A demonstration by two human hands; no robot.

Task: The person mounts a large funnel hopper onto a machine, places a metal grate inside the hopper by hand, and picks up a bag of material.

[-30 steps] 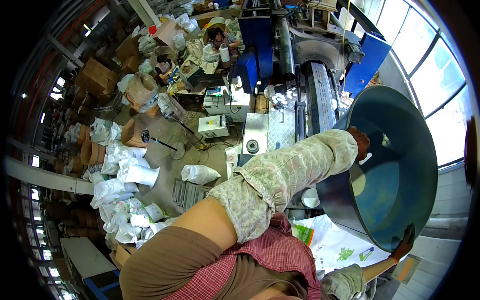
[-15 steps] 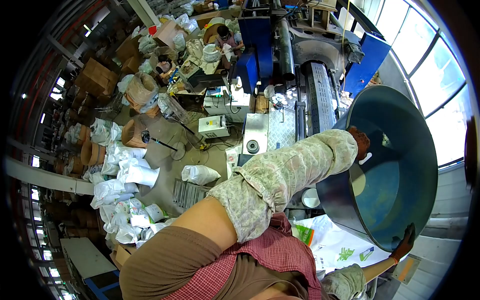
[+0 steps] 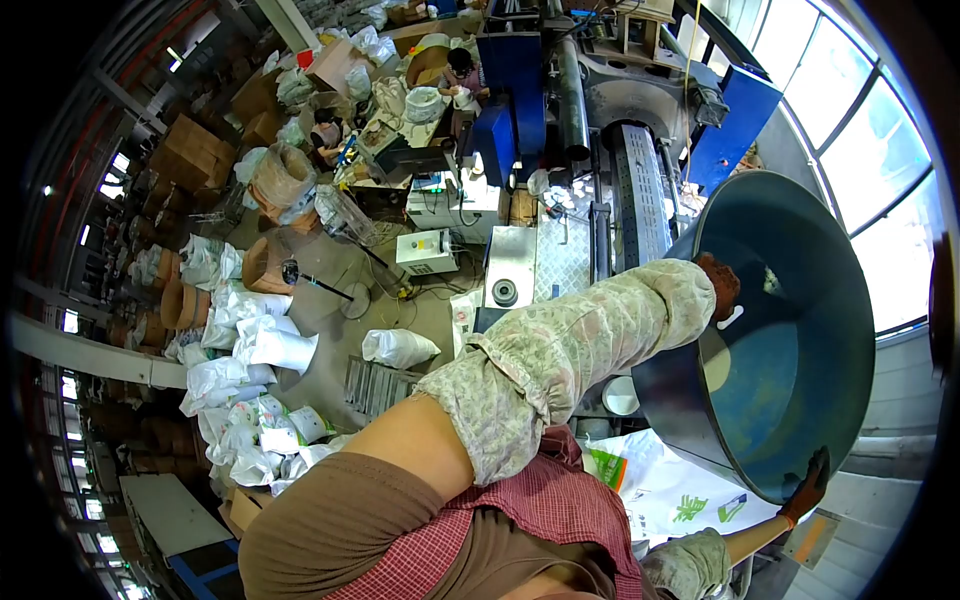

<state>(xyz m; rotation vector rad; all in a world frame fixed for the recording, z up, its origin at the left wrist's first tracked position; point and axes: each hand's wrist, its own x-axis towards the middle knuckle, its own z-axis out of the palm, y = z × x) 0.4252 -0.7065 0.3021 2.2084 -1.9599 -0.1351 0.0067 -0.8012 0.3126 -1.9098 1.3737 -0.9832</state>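
Note:
A large blue-green open drum (image 3: 790, 400) stands tilted at the right, its wide mouth facing me. My left hand (image 3: 720, 287), in a dark reddish glove, is closed at the drum's upper left rim, beside a small white spot. The arm behind it wears a pale patterned sleeve cover. At the lower right rim, my right hand (image 3: 808, 487), gloved as well, grips the drum's edge. Below the drum lies a white printed sack (image 3: 680, 495) with green marks. A white round lid or tub (image 3: 621, 396) is left of the drum.
Machinery with a slotted metal part (image 3: 642, 190) and blue panels (image 3: 745, 125) rises behind the drum. White sacks (image 3: 275, 345) are piled at the left, one sack (image 3: 400, 348) alone on the floor. Two people sit among boxes and bags farther back.
My hands and the drum have stayed where they were. In the background, one seated person has shifted posture and handles something white; the other has moved slightly.

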